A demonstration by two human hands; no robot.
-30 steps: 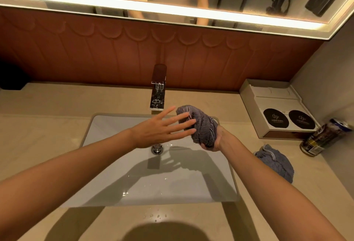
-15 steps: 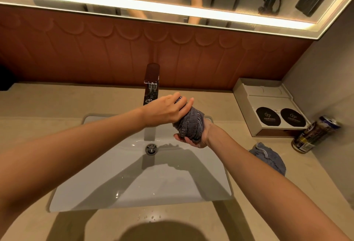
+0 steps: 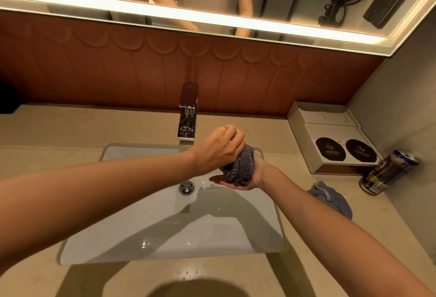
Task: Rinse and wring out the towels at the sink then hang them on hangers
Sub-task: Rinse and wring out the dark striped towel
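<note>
Head view: two hands (image 3: 219, 150) (image 3: 245, 176) squeeze one of two towels (image 3: 238, 167) (image 3: 332, 202).

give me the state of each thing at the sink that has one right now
grey towel: balled up, squeezed between both hands over the sink
left hand: closed on top of the towel
right hand: palm up, cupping the towel from below
blue towel: crumpled on the counter, untouched
tap: no water running
sink: unfilled, a few drops
can: lying tilted against the wall
</note>
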